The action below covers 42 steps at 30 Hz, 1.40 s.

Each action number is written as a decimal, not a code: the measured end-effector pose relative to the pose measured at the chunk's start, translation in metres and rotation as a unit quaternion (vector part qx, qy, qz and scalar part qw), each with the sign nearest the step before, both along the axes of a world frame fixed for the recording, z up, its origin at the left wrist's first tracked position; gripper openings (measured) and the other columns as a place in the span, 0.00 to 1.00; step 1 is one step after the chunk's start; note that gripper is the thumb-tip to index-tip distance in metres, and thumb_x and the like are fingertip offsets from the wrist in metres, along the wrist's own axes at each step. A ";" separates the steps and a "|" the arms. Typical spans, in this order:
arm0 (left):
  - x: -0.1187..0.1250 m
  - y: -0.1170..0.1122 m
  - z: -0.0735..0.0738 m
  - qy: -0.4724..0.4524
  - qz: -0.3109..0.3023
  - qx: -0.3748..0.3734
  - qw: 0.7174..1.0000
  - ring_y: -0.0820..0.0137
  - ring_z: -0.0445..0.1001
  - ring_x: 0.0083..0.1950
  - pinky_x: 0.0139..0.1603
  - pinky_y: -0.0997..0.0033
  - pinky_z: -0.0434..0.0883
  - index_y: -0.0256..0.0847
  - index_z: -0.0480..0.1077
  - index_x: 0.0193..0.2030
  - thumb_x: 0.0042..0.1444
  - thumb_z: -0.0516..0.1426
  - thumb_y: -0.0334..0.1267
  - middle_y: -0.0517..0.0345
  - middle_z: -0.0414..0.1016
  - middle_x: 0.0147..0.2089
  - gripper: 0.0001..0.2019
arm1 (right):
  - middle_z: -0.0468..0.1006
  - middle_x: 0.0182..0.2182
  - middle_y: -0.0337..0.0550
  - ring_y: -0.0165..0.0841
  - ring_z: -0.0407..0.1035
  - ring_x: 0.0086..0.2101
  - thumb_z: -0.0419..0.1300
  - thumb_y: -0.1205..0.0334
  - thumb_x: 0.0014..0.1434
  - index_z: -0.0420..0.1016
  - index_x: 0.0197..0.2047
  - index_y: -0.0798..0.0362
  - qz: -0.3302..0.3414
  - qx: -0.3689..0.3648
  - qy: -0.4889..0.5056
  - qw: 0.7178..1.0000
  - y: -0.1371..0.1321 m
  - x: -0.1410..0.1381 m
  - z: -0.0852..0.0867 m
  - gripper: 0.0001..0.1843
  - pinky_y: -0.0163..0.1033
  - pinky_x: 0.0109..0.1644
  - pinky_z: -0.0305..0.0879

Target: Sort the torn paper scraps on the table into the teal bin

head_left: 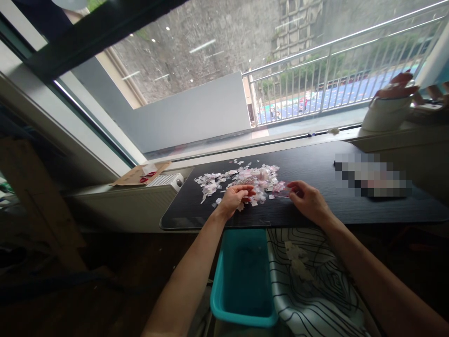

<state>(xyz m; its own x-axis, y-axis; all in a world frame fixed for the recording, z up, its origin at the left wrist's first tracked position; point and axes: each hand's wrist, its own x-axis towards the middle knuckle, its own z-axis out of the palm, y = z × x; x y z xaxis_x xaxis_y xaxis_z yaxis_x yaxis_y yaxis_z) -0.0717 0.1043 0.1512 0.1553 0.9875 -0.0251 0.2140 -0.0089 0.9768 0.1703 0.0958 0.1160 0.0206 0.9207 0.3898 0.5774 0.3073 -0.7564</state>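
Observation:
A loose heap of small white and pinkish scraps (257,180), which look like paper or clear plastic pieces, lies on the black tabletop (308,166). My left hand (234,199) is at the heap's near edge, fingers curled and drawn together; what lies between them is too small to make out. To the right of the heap, my right hand (310,200) has thumb and fingers pinched. A thin, see-through reddish piece shows by its fingertips, but I cannot tell whether it is gripped. Several scraps lie scattered around the left side of the heap.
A teal plastic bin (245,316) stands below the table's near edge, beside striped cloth (308,290) bearing pale scraps. A blurred-out object (373,178) lies at the table's right. Cardboard (121,180) rests left on the radiator (164,181). A white container (386,112) stands by the window.

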 end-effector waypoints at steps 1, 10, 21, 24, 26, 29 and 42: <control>0.000 0.000 0.000 0.004 0.001 0.001 1.000 0.68 0.77 0.41 0.38 0.72 0.73 0.33 0.74 0.42 0.54 0.52 0.31 0.46 0.79 0.40 0.12 | 0.76 0.27 0.39 0.31 0.67 0.26 0.55 0.61 0.53 0.74 0.41 0.52 0.000 0.001 -0.001 1.000 0.000 0.000 0.000 0.13 0.38 0.34 0.63; 0.013 0.000 0.000 0.129 0.016 0.092 0.987 0.68 0.78 0.35 0.39 0.71 0.73 0.35 0.75 0.39 0.52 0.53 0.29 0.54 0.79 0.31 0.11 | 0.76 0.27 0.39 0.31 0.67 0.26 0.56 0.61 0.52 0.74 0.41 0.52 0.003 0.006 0.003 1.000 0.000 0.000 0.000 0.13 0.38 0.34 0.64; 0.035 -0.004 0.004 0.359 0.012 0.269 0.894 0.61 0.71 0.47 0.52 0.61 0.66 0.41 0.78 0.41 0.53 0.55 0.29 0.53 0.77 0.40 0.12 | 0.75 0.26 0.38 0.31 0.66 0.26 0.55 0.62 0.51 0.74 0.40 0.53 0.005 0.019 0.003 1.000 -0.004 0.000 0.003 0.13 0.38 0.34 0.63; 0.021 -0.010 0.005 0.377 0.030 0.301 0.876 0.63 0.70 0.48 0.53 0.63 0.66 0.41 0.76 0.44 0.54 0.55 0.29 0.54 0.75 0.43 0.13 | 0.74 0.25 0.38 0.31 0.66 0.25 0.55 0.62 0.50 0.74 0.39 0.52 -0.009 0.027 0.010 1.000 -0.005 0.001 0.004 0.12 0.38 0.34 0.63; 0.008 -0.016 0.005 0.382 0.057 0.316 0.866 0.63 0.70 0.49 0.53 0.64 0.66 0.41 0.75 0.43 0.55 0.55 0.31 0.54 0.74 0.44 0.11 | 0.75 0.26 0.38 0.31 0.67 0.26 0.54 0.62 0.50 0.74 0.38 0.52 -0.010 0.019 0.006 1.000 -0.006 0.001 0.005 0.13 0.38 0.35 0.63; -0.020 -0.022 0.003 0.392 0.108 0.328 0.853 0.64 0.70 0.49 0.53 0.63 0.66 0.42 0.74 0.43 0.56 0.54 0.33 0.54 0.73 0.45 0.10 | 0.76 0.26 0.39 0.33 0.69 0.27 0.54 0.61 0.50 0.74 0.37 0.51 -0.039 -0.004 -0.006 0.999 -0.008 0.002 0.007 0.12 0.39 0.35 0.63; -0.098 -0.026 -0.036 0.445 0.274 0.270 0.809 0.59 0.72 0.44 0.50 0.61 0.67 0.41 0.75 0.37 0.53 0.53 0.35 0.52 0.76 0.41 0.09 | 0.76 0.26 0.40 0.34 0.68 0.27 0.54 0.58 0.50 0.74 0.38 0.51 -0.030 -0.033 -0.007 0.999 -0.014 0.021 0.014 0.13 0.39 0.34 0.62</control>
<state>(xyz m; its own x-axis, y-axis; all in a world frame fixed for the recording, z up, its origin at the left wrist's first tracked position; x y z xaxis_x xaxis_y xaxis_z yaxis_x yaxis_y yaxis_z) -0.1700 0.0783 0.1150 -0.1509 0.8061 0.5722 0.9466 -0.0490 0.3187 0.1916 0.0817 0.1297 0.0712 0.9420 0.3280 0.6040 0.2210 -0.7658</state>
